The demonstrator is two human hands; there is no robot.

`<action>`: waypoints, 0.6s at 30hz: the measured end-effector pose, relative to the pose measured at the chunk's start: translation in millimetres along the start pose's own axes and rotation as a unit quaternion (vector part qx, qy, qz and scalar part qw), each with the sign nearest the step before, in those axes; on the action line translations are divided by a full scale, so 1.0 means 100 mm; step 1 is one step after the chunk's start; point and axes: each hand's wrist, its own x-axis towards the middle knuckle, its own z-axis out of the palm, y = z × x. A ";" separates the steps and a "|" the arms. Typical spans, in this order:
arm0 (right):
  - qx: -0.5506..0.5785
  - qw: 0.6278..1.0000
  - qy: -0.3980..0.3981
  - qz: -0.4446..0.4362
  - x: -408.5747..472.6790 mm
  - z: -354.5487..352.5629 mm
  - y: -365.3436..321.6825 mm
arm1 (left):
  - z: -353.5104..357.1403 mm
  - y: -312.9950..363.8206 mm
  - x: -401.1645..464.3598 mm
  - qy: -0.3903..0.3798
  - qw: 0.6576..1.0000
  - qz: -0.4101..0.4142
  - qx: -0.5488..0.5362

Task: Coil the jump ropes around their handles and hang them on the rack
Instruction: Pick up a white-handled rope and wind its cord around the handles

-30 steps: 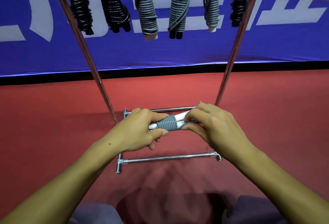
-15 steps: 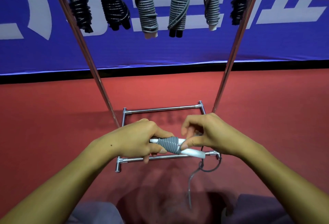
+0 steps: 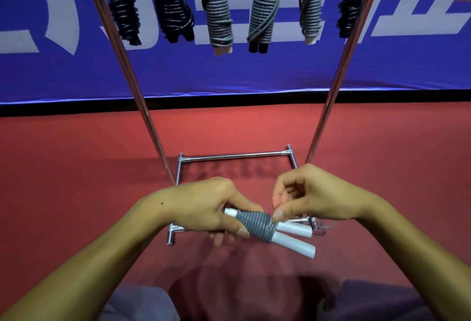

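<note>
Six coiled jump ropes hang in a row along the top of the chrome tube rack: three black bundles and three grey ones, two of the grey with white handle ends and one with black ends. A seventh rope, the grey rope half-wound round two white plastic handles, is in the person's hands, low above the front rail of the rack's rectangular base on the red floor.

The left hand comes in from the lower left, its fingers curled under and its thumb over the near end of the handles, gripping them just beside the grey coils. The right hand reaches from the lower right with knuckles up, thumb and forefinger pinching the rope at the right-hand edge of the coils. Both white handle ends stick out bare to the right, slightly splayed. A blurred bit of loose rope shows near the base's front right corner.
</note>
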 end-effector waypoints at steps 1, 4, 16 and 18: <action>0.012 1.000 0.002 0.001 0.00 0.00 -0.01 | 0.00 0.00 -0.01 -0.005 1.000 0.000 -0.014; 0.032 0.999 0.006 0.001 0.00 -0.01 0.00 | -0.01 0.00 -0.02 -0.015 0.999 0.006 -0.047; 0.241 0.961 0.102 -0.093 0.15 0.22 0.12 | -0.08 -0.02 -0.17 0.068 0.981 0.058 -0.172; 0.249 0.952 0.123 -0.125 0.15 0.23 0.11 | -0.07 -0.03 -0.17 0.087 0.978 0.066 -0.180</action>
